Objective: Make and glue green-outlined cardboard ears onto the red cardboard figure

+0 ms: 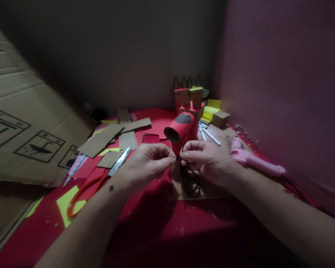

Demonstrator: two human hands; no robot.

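Observation:
My left hand (147, 162) and my right hand (208, 160) meet fingertip to fingertip over the red work surface (156, 223), both pinched closed on a thin black string (190, 182). The string hangs down in loops over a brown cardboard piece (178, 190). Just behind my fingers lies a red paper-covered tube (180, 128) with a black patch on its side, its open end facing left.
Orange-handled scissors (97, 180) lie left of my left wrist. A pink glue gun (254, 160) rests at right. Cardboard scraps (100, 139), white glue sticks (209, 136) and small cardboard box models (191, 98) sit behind. A large cardboard sheet (22, 126) leans at left.

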